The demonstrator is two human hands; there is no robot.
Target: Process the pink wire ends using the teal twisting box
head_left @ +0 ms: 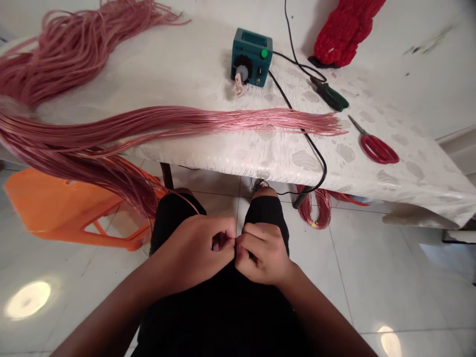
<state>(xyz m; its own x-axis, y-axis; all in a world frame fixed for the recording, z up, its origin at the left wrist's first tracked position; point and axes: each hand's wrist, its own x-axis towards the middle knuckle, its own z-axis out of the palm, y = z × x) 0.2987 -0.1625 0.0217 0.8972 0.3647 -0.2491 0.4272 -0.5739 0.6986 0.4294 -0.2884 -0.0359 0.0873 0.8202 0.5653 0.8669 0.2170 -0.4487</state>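
My left hand (199,250) and my right hand (260,253) meet over my lap, both with fingers curled and fingertips pinched together where the hands touch. A thin pink strand (186,201) runs from the bundle down over my left knee towards my left hand; what sits inside the pinch is too small to make out. A long bundle of pink cords (208,121) lies across the white table (409,168), its cut ends at the right, and droops off the left edge.
A teal box with a knob and green button (251,57) trails a black cable (316,153) off the table's front. Green-handled pliers (330,94), red scissors (375,146) and a red woven piece (344,29) lie right. An orange stool (63,208) stands left; a pink coil (318,208) hangs below.
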